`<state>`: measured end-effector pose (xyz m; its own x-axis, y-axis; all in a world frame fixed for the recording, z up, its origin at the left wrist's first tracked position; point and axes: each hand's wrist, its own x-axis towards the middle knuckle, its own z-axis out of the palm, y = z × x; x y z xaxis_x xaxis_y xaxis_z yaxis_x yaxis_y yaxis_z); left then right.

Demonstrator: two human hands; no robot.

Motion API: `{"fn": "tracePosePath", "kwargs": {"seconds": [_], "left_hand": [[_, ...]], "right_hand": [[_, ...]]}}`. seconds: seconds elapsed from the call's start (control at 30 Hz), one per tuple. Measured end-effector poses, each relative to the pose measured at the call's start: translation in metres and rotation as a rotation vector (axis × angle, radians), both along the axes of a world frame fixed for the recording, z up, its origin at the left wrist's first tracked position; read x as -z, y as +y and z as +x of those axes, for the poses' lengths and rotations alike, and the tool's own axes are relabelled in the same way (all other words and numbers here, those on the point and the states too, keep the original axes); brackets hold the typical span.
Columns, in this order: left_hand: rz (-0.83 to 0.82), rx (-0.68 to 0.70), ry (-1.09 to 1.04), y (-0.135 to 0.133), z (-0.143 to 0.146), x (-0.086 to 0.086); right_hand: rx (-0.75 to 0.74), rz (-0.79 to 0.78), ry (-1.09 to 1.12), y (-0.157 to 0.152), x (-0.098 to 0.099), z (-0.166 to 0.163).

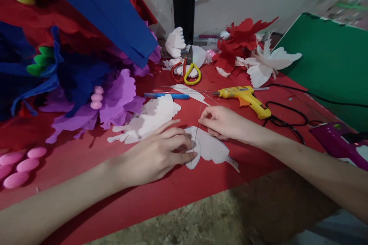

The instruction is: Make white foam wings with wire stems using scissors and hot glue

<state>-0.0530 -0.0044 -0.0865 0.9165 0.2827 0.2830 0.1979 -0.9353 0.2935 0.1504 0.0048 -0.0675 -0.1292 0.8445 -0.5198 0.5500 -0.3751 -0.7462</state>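
A white butterfly-shaped cutout [214, 147] lies flat on the red tabletop, its edge partly marked in blue. My left hand [163, 149] rests over the left part of the cutout, fingers curled, with the thumb tip pressing on it by the lower end of a thin wire [196, 138]. The wire crosses the cutout and rises toward my right hand [218, 120], which is closed in a pinch near its upper end. Beside my left hand lies another white cutout [146, 118] with scalloped edges. Part of the first cutout is hidden beneath my left fingers.
Behind my hands lie a blue pen [166, 95], more thin wires, red-and-yellow-handled scissors [192, 74] and a yellow glue gun [244, 97] with a black cord. Purple [120, 99] and red [244, 38] cut shapes flank them. A phone [184, 11] stands against the wall.
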Motion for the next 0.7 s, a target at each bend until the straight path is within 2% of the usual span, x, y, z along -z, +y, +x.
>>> {"fn": "tracePosePath", "kwargs": {"seconds": [0.07, 0.13, 0.23, 0.3, 0.37, 0.43, 0.7], "left_hand": [[0.003, 0.007, -0.001, 0.0, 0.0, -0.001], [0.008, 0.012, -0.005, 0.0, 0.0, -0.001], [0.013, 0.008, -0.005, 0.0, 0.002, -0.002], [0.01, 0.004, -0.011, 0.0, 0.002, -0.002], [0.003, 0.004, -0.02, 0.0, 0.002, -0.002], [-0.004, 0.008, -0.023, 0.0, 0.001, -0.001], [0.008, 0.011, -0.022, 0.002, 0.0, 0.004]], "right_hand": [[-0.039, 0.094, -0.071, 0.004, -0.002, 0.005], [-0.143, 0.308, -0.155, 0.007, -0.005, 0.011], [-0.442, 0.704, -0.256, 0.014, -0.005, 0.019], [-0.634, 0.82, -0.273, 0.02, -0.004, 0.024], [-0.768, 0.844, -0.28, 0.024, -0.002, 0.028], [-0.841, 0.847, -0.295, 0.028, -0.001, 0.03], [-0.904, 0.807, -0.257, 0.035, -0.004, 0.034]]}}
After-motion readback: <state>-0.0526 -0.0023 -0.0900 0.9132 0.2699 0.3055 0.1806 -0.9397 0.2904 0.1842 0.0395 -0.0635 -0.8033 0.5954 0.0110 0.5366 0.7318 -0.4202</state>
